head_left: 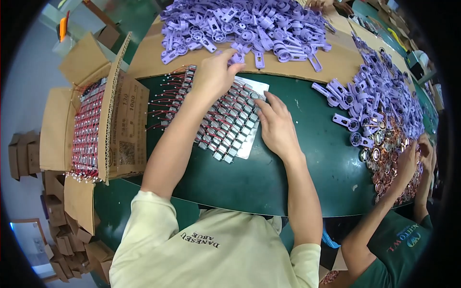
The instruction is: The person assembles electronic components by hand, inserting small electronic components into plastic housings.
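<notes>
At the near edge of a big heap of purple plastic casings, my left hand has its thumb and forefinger around one purple casing. My right hand hovers at the right edge of rows of small silver blocks with red wires, which look like battery cells. Its fingers are apart and nearest the end blocks; I see nothing held in them. A white sheet or tray shows under the rows. Wire ends with small white plugs stick out to the left of the rows.
An open cardboard box on the left holds more wired silver blocks. At right lie another purple casing pile and copper-coloured rings, where a co-worker's hands work. Cardboard underlies the far heap on the green table.
</notes>
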{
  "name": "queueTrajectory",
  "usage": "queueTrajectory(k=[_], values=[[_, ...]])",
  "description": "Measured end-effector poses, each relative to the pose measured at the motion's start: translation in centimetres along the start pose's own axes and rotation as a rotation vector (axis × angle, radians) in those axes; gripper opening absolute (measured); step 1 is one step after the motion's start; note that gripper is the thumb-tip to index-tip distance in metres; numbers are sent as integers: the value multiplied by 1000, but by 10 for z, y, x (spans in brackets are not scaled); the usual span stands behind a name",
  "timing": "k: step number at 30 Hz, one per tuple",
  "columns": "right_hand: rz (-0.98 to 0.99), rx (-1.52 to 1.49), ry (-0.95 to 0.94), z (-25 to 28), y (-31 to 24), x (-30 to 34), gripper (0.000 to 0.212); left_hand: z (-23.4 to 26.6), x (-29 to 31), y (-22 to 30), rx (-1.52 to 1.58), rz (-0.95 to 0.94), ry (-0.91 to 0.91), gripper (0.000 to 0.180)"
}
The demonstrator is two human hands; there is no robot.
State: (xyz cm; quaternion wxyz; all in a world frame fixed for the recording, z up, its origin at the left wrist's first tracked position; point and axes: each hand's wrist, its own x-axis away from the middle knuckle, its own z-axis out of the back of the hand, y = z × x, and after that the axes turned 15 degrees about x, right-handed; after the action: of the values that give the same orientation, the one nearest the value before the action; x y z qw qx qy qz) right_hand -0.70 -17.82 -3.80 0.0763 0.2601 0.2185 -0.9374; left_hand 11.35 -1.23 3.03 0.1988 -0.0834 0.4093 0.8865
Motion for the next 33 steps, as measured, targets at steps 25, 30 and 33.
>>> queueTrajectory(k=[25,30,33], values=[[-666,-795,15,13,-4,3,15,-17,110,6,1470,565,-250,35],[-627,-703,29,20,-14,6,11,-18,108,6,1633,582,-282,33],[-529,-502,51,23,-30,8,8,-17,107,5,1696,594,-244,32]])
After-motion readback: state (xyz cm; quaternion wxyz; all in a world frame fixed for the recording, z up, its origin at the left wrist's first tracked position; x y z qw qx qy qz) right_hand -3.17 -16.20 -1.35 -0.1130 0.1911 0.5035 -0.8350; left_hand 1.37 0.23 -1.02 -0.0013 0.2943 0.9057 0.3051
